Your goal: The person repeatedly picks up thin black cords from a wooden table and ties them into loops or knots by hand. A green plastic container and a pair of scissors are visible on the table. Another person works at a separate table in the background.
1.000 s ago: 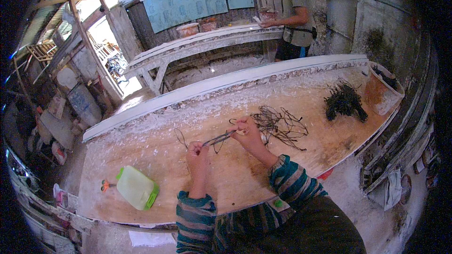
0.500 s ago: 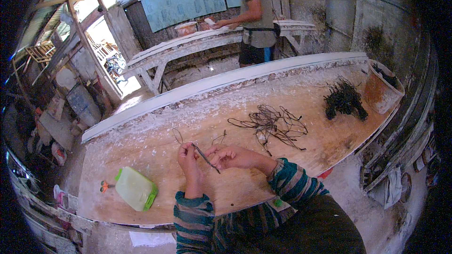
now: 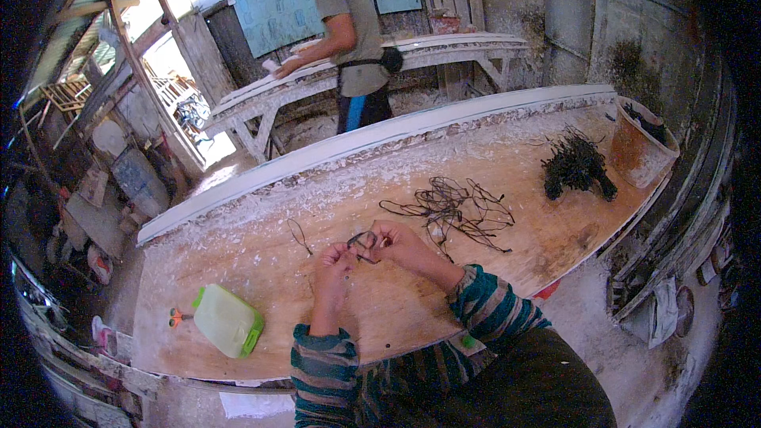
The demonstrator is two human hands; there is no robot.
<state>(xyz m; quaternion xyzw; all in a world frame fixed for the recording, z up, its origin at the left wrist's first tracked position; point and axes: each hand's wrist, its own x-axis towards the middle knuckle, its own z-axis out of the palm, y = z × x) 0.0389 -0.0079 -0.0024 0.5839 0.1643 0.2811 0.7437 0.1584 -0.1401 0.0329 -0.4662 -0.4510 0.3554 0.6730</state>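
A short length of dark cord is bent into a small loop between my two hands. My left hand pinches one side of it with closed fingers. On the other side, my right hand grips the cord, thumb and fingers pressed together. Just beyond my left hand, a thin cord loop lies on the wooden tabletop. To the right of my hands, several dark cord loops are spread in a loose tangle. Exactly how the held ends cross is too small to make out.
A black bundle of cords sits at the far right beside a stained bucket. At the left are a pale green container and orange-handled scissors. A raised white board edges the far side; another person stands beyond it.
The cord, stretched fairly straight before, is now curled into a loop. My hands have shifted slightly right, the right one also farther away. The other person has moved left along the back bench.
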